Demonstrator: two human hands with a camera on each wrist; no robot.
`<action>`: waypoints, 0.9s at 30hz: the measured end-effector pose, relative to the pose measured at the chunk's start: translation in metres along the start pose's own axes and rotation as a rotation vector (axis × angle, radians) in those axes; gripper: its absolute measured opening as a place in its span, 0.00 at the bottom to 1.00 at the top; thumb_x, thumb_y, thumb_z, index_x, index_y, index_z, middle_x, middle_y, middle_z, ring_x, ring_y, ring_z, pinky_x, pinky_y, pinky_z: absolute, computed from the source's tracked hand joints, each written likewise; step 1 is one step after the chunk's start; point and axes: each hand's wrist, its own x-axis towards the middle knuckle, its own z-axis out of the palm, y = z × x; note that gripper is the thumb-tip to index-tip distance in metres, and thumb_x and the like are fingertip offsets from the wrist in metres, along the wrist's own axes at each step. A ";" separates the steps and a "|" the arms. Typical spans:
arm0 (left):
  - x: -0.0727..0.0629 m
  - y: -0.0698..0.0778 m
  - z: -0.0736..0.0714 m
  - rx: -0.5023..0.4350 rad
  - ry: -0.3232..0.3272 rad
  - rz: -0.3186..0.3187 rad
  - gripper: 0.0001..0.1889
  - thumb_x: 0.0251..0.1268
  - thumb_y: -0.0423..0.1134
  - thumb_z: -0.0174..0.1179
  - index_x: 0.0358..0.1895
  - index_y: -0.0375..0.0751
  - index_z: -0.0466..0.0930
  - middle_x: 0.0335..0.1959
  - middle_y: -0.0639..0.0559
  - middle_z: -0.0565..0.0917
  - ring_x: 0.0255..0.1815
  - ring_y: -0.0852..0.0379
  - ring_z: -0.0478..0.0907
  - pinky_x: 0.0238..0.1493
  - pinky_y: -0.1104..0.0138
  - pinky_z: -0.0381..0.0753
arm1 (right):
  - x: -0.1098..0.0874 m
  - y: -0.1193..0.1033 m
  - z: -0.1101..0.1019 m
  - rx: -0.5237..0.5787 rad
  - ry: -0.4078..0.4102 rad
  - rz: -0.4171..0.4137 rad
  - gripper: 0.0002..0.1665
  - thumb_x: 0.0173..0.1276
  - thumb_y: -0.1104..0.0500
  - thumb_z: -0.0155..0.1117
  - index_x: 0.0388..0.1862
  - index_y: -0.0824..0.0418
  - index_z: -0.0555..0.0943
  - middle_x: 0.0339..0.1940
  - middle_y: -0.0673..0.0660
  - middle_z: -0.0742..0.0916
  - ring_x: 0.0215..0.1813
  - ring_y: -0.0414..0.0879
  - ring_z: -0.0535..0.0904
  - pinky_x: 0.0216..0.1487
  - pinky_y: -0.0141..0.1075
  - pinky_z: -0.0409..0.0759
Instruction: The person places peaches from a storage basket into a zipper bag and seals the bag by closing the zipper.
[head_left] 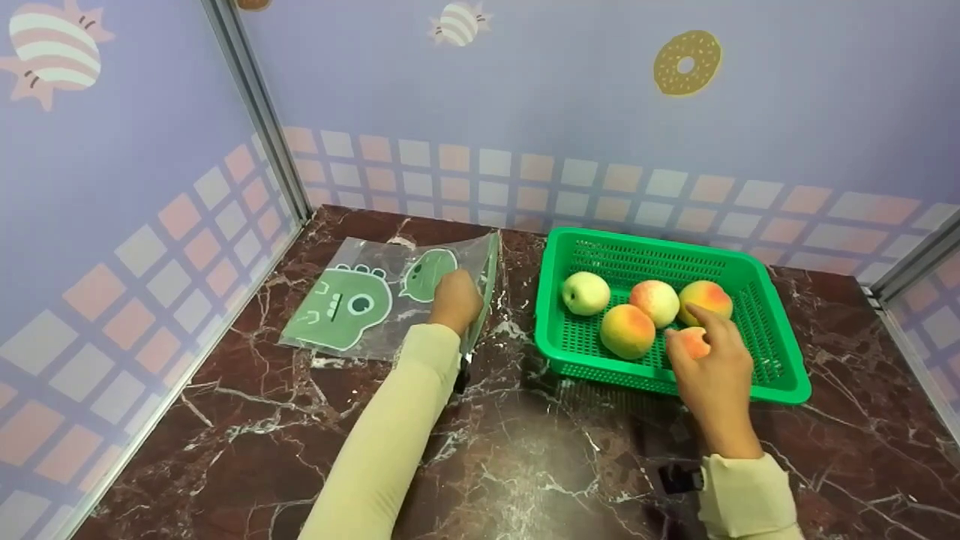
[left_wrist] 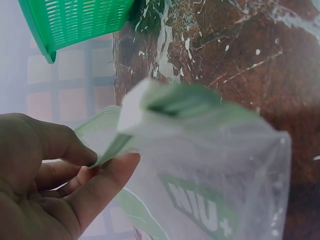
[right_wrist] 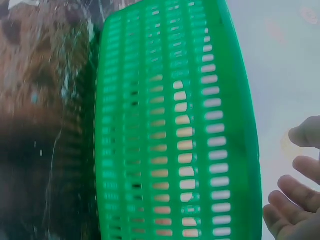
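Note:
My left hand point(head_left: 456, 301) pinches the green-edged opening of a clear plastic bag point(head_left: 360, 311) printed with green cartoon figures. In the left wrist view, thumb and fingers grip the bag's edge point(left_wrist: 111, 150), and its mouth gapes a little. My right hand point(head_left: 716, 375) reaches over the near right part of a green basket point(head_left: 551, 315), thumb and fingers spread about a peach point(head_left: 694, 341). The right wrist view shows the right hand point(right_wrist: 295, 200) with parted fingers above the rim; the basket wall hides the fruit there.
More peaches lie in the basket, among them a pale one point(head_left: 586, 293) at the left and a yellow-orange one point(head_left: 628, 331) at the front. Basket and bag stand side by side on a dark marbled table point(head_left: 510, 465). Patterned walls point(head_left: 487, 97) enclose the back and sides.

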 end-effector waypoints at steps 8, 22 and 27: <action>0.000 0.001 -0.003 -0.010 -0.011 -0.004 0.09 0.59 0.27 0.52 0.37 0.27 0.81 0.39 0.33 0.85 0.45 0.36 0.83 0.50 0.50 0.80 | -0.001 -0.010 0.016 -0.009 -0.064 0.007 0.25 0.65 0.56 0.66 0.60 0.63 0.78 0.54 0.67 0.82 0.47 0.62 0.79 0.49 0.54 0.77; -0.001 0.007 -0.012 -0.027 -0.028 -0.011 0.09 0.62 0.30 0.54 0.38 0.28 0.80 0.40 0.35 0.85 0.45 0.38 0.83 0.50 0.51 0.80 | 0.000 -0.027 0.036 0.073 -0.176 0.038 0.25 0.67 0.57 0.65 0.61 0.64 0.77 0.56 0.66 0.81 0.58 0.59 0.76 0.56 0.51 0.76; -0.002 0.009 -0.015 -0.029 -0.038 -0.006 0.08 0.59 0.30 0.55 0.37 0.29 0.81 0.39 0.35 0.85 0.43 0.39 0.83 0.48 0.50 0.81 | 0.001 -0.033 0.041 0.085 -0.203 0.052 0.25 0.67 0.58 0.65 0.61 0.65 0.77 0.56 0.66 0.82 0.56 0.59 0.78 0.56 0.50 0.77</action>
